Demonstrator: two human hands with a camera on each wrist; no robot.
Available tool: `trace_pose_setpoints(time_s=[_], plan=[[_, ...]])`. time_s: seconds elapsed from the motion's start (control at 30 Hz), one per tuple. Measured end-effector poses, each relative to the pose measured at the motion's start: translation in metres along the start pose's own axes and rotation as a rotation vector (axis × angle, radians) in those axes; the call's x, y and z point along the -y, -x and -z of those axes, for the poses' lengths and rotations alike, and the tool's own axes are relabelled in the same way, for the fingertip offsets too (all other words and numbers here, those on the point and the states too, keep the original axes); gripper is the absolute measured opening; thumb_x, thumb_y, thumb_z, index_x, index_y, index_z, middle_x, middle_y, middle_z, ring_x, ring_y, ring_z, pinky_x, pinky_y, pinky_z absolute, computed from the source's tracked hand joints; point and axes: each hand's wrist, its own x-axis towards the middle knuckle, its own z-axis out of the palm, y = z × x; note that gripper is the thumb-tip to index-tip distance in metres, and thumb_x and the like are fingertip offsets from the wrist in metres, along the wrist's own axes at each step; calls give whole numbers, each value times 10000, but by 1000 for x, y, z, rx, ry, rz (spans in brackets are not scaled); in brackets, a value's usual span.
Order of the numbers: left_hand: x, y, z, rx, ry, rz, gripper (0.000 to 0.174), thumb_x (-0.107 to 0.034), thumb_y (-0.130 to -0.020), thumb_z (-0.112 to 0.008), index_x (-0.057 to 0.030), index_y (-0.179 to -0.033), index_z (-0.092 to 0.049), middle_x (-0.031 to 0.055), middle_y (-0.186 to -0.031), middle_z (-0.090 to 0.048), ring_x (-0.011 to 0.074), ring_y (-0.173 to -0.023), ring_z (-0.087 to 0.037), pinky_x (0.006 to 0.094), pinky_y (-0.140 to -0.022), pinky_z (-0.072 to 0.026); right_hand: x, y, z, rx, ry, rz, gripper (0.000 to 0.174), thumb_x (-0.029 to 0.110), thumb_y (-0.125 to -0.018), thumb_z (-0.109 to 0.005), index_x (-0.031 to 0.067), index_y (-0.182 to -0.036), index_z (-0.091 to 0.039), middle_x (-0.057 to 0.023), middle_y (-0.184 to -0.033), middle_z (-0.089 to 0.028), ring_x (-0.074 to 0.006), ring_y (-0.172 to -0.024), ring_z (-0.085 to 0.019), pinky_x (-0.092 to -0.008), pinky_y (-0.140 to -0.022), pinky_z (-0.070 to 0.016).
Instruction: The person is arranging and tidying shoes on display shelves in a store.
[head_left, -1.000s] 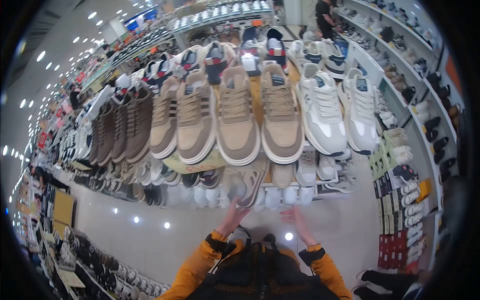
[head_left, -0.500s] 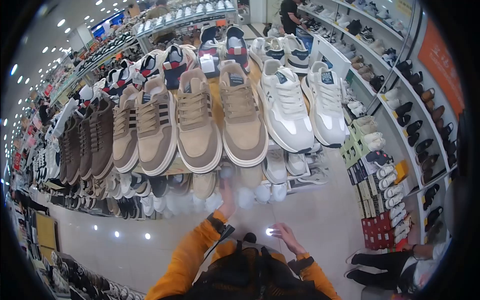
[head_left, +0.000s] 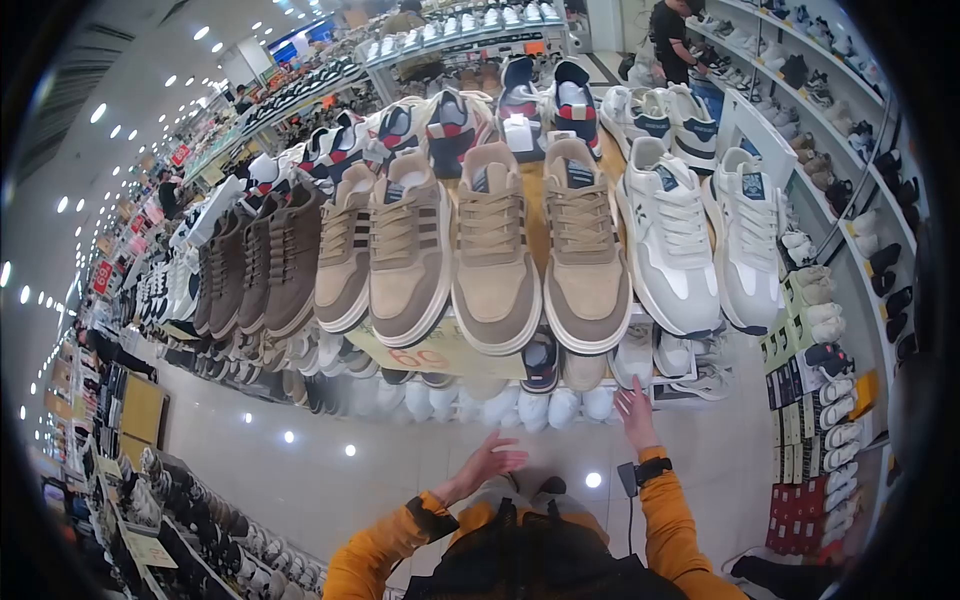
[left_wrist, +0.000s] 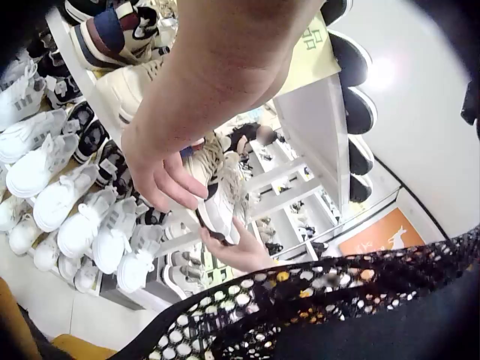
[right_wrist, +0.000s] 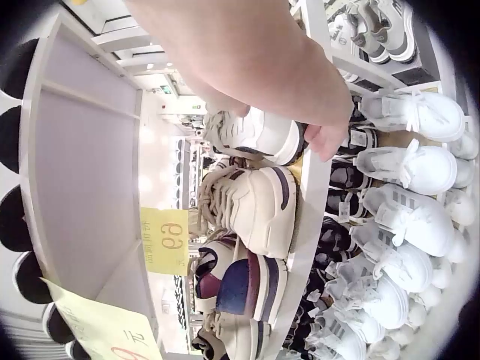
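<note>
My right hand (head_left: 637,415) reaches up to the lower shelf and grips the toe of a white sneaker (right_wrist: 264,135) with a dark sole edge. Its fingertips lie at the shelf's lip in the right wrist view, while the palm hides part of the shoe. Below the rack my left hand (head_left: 487,465) hangs in the air, fingers loosely extended and nothing in them. A cream sneaker (right_wrist: 259,210) and a navy-and-maroon sneaker (right_wrist: 244,285) stand beside the gripped one. Above, on the top tier, are tan sneakers (head_left: 497,270) and white-and-grey sneakers (head_left: 670,250).
Yellow price signs (right_wrist: 166,241) hang along the shelf edges. A lower row of white sneakers (right_wrist: 409,169) juts out beneath. Stacked shoeboxes (head_left: 797,515) and wall shelves (head_left: 865,225) stand to the right. Another person (head_left: 672,40) is at the back.
My left hand was at a tan-and-brown sneaker on the lower shelf; it has drawn back empty. My right hand has moved from near my body up to the white sneaker.
</note>
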Motion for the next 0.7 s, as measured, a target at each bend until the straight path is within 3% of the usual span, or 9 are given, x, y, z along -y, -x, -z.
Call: trace_pose_setpoints(time_s=[0.07,0.2,0.23,0.3,0.43,0.57,0.63,0.7], plan=[[-3,5,5,-127,-13,-115,640,-568,-972,-319,-52,-1338,-416,169,-1280,-541,228,-1172,-528,356,-1040,-383,0,-8,0,-63,18,-16,713,435,-785,-746,65,-1242,-343,-114,-1130,-476,-229,-1051,-540,-356,-869,-499],[1,15,6,-106,22,-139,630,-560,-976,-313,-55,-1339,-417,160,-1284,-540,227,-1176,-526,352,-1047,-377,-2,-20,-7,-174,76,91,697,371,-772,-776,48,-1225,-355,-112,-1141,-479,-226,-980,-563,-331,-792,-527],[3,14,6,-112,47,-94,621,-553,-979,-313,-56,-1336,-418,156,-1286,-539,228,-1178,-524,351,-1053,-374,-2,-18,-14,-173,75,91,697,371,-772,-776,48,-1225,-355,-112,-1141,-479,-226,-980,-563,-331,-792,-527],[5,11,6,-112,69,-39,613,-546,-981,-314,-57,-1334,-420,152,-1288,-538,229,-1179,-523,350,-1058,-371,-1,-14,-22,-231,22,284,663,325,-780,-776,42,-1205,-353,-115,-1124,-486,-216,-924,-567,-324,-792,-531],[7,10,1,-96,55,-12,597,-528,-987,-319,-44,-1323,-419,149,-1293,-531,231,-1184,-519,346,-1060,-371,14,4,-31,-302,143,284,566,285,-796,-764,44,-1144,-388,-121,-1104,-490,-195,-901,-555,-310,-805,-531],[1,-4,-4,-8,-2,22,576,-502,-994,-332,-32,-1317,-416,147,-1283,-530,231,-1181,-519,341,-1056,-377,36,51,-27,-329,94,326,448,253,-826,-735,20,-1052,-426,-100,-995,-532,-166,-894,-548,-304,-840,-516],[-4,-13,-7,43,-49,61,565,-491,-995,-345,-32,-1318,-413,146,-1273,-534,230,-1181,-517,338,-1055,-378,44,90,-22,-219,201,380,434,265,-837,-719,16,-1051,-435,-95,-966,-555,-160,-915,-552,-307,-832,-519],[-10,-25,-7,90,-93,89,554,-479,-996,-357,-32,-1319,-411,146,-1263,-539,230,-1182,-516,336,-1054,-379,55,134,-15,-295,224,379,399,252,-839,-714,33,-1041,-449,-114,-974,-589,-159,-892,-578,-307,-815,-526]])
